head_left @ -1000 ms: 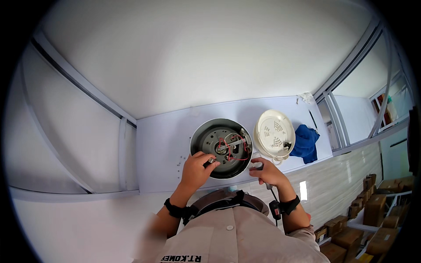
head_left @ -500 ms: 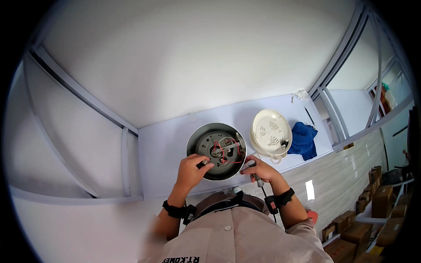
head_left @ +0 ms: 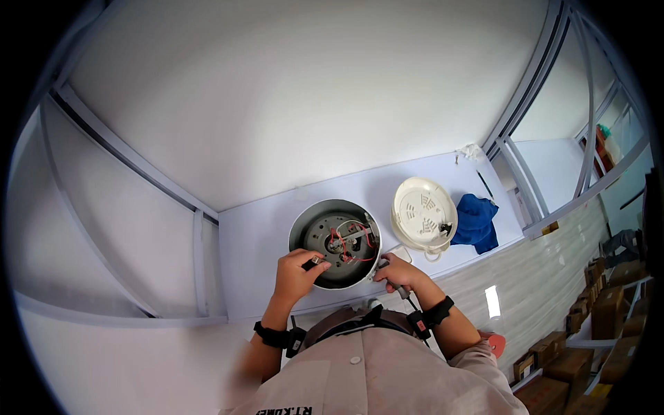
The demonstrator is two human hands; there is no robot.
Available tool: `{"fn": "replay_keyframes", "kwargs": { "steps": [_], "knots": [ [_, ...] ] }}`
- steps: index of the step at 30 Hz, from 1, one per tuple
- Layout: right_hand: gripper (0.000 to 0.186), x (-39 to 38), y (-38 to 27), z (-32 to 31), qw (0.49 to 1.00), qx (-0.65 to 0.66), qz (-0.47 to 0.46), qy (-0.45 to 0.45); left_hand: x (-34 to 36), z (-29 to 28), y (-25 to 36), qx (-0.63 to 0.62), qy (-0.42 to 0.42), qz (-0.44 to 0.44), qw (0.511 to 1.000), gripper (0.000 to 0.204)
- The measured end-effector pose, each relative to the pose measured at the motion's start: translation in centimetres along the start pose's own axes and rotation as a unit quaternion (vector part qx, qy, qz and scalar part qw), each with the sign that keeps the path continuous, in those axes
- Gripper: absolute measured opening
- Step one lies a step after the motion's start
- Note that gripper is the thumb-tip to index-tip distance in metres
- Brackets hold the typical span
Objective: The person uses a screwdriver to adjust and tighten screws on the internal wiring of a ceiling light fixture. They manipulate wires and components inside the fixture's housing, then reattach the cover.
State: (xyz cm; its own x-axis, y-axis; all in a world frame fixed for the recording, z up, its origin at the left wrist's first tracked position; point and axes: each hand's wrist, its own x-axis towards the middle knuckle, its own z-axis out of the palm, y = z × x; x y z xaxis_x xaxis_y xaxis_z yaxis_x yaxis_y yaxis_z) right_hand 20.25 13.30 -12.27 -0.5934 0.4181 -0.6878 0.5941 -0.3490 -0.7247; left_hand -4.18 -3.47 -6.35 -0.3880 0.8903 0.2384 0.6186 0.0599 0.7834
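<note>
Cooker base (head_left: 335, 242) upturned on table (head_left: 256, 242); left hand (head_left: 294, 275) pinches a connector, right hand (head_left: 398, 272) grips a screwdriver.

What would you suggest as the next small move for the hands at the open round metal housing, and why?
Probably bring the tool in the right hand over the rim to the wired centre of the housing, since the left hand already pinches a small part there.

White partition walls (head_left: 311, 97), pale workbench (head_left: 256, 242); cardboard boxes (head_left: 595, 311) on floor, right.
</note>
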Motion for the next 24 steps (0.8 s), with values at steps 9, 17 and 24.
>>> {"fn": "replay_keyframes", "kwargs": {
  "steps": [9, 17, 24],
  "knots": [
    [0.074, -1.0, -1.6, -1.6, 0.995, 0.041, -0.072, -0.056, -1.0, -2.1, -2.3, -0.037, 0.053, -0.098, 0.993, 0.021],
    [0.083, -4.1, -5.4, -2.1, 0.957, 0.208, -0.196, -0.047, -0.3, -1.6, -5.4, -0.193, 0.133, -0.160, 0.959, 0.015],
    [0.090, -6.2, -7.7, -0.8, 0.941, 0.162, -0.298, -0.005, 0.4, 0.1, -7.7, -0.440, 0.156, -0.181, 0.866, 0.020]
  ]
}}
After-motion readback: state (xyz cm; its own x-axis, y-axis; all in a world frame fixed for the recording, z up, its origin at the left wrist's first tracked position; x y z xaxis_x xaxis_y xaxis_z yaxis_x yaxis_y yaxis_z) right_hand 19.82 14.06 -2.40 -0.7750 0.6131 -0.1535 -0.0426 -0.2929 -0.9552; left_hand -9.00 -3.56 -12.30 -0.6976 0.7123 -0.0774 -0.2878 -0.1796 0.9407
